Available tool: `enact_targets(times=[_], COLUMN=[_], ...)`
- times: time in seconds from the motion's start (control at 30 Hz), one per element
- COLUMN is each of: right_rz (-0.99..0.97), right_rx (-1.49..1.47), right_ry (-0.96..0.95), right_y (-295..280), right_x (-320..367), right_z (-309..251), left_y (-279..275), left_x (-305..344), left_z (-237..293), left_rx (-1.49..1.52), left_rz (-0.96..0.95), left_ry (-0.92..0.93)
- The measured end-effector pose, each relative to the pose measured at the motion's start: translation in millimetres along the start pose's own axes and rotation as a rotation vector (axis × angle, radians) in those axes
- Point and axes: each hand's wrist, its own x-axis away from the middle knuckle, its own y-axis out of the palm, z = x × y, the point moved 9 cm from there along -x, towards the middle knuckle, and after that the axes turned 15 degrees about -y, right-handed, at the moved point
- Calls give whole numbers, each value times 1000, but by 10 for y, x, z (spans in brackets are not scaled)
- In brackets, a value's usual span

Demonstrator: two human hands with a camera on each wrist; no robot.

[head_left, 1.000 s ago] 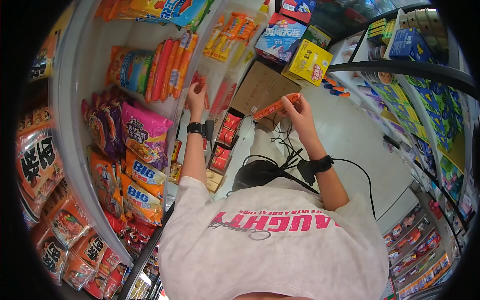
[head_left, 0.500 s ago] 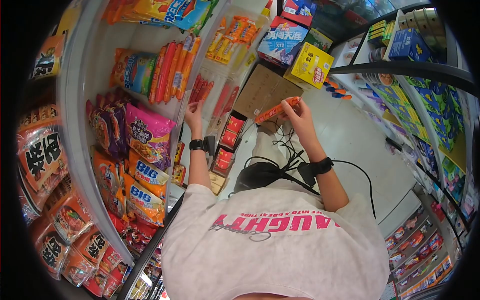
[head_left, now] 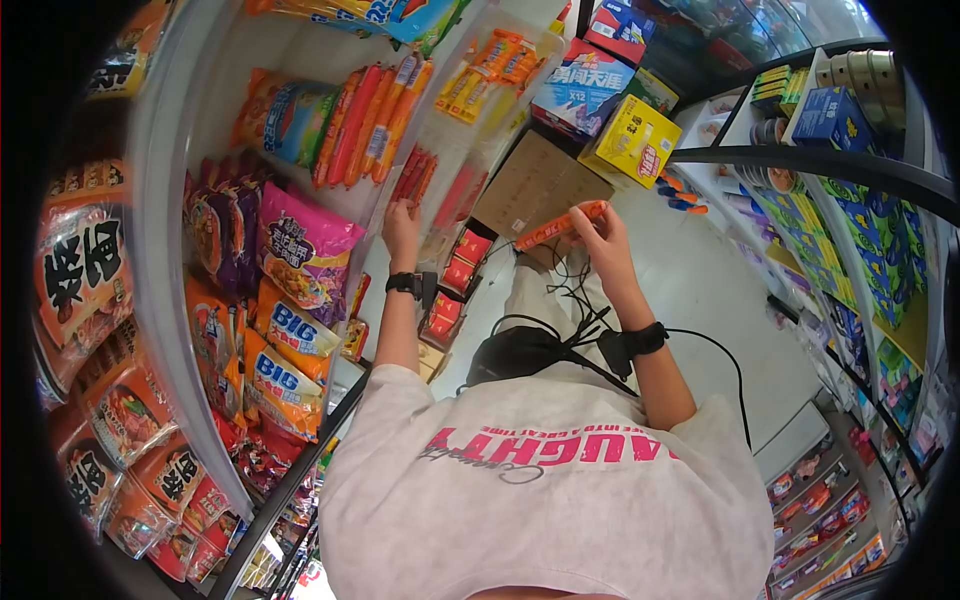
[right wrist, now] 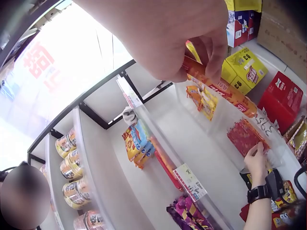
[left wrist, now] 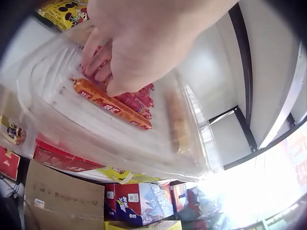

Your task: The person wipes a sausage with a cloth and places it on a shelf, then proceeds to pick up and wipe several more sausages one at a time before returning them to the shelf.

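Note:
In the head view my right hand [head_left: 603, 245] pinches an orange-wrapped sausage [head_left: 548, 232] near one end, over the aisle floor. The right wrist view shows that sausage [right wrist: 230, 96] between thumb and fingers. My left hand [head_left: 402, 235] reaches to a clear plastic bin, its fingertips at the near ends of a bunch of red-wrapped sausages [head_left: 412, 178]. Close up in the left wrist view, the left hand [left wrist: 139, 43] has its fingers curled down onto the red sausages [left wrist: 136, 101]. An orange sausage [left wrist: 112, 105] lies beside them on the bin floor, partly under the thumb.
Upright sausages [head_left: 365, 125], a pink noodle bag [head_left: 308, 245] and orange BIG bags [head_left: 285, 385] fill the left shelf. Ahead stand a cardboard box [head_left: 540, 185] and a yellow box [head_left: 632, 140]. Black cables [head_left: 575, 290] hang before the body.
My left hand has drawn back toward the body from deeper in the bin, uncovering more of the red sausages. The right hand still grips its sausage, slightly lower. The head view has shifted a little.

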Motion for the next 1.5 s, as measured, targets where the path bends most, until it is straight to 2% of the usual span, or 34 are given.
enact_targets(times=[0.03,0.13,0.33,0.43,0.53,0.63,0.73,0.9,1.0,1.1,1.3,1.4,1.5], right_rz=[-3,-15,-8,-8,36,35,47,-33,-81,-105,-160,-149,-142], right_rx=[6,32,8,6,3,-5,-27,15,39,12,-42,-51,-47], right_ry=[0,18,8,2,16,17,46,28,6,49,76,104,103], right_y=[3,19,49,56,41,47,81,208,301,390,355,311,297], right_x=[6,15,19,18,23,23,13,-9,-19,13,33,21,-7], right_z=[10,13,28,31,12,-47,-17,12,28,1,210,232,222], left_y=[26,107,21,42,-210,-360,-723,-1058,-725,-827,-1018,-881,-598], left_x=[38,71,91,103,185,379,805,1402,1468,1302,782,567,398], left_z=[36,26,66,80,224,600,1261,1954,1848,1684,894,489,240], left_rx=[-4,15,30,-16,90,381,510,538,430,584,465,406,281], left_rz=[-26,-101,42,23,107,-275,-472,-492,-712,-559,-177,-30,4], left_ry=[46,8,100,115,103,63,270,555,422,450,184,64,16])
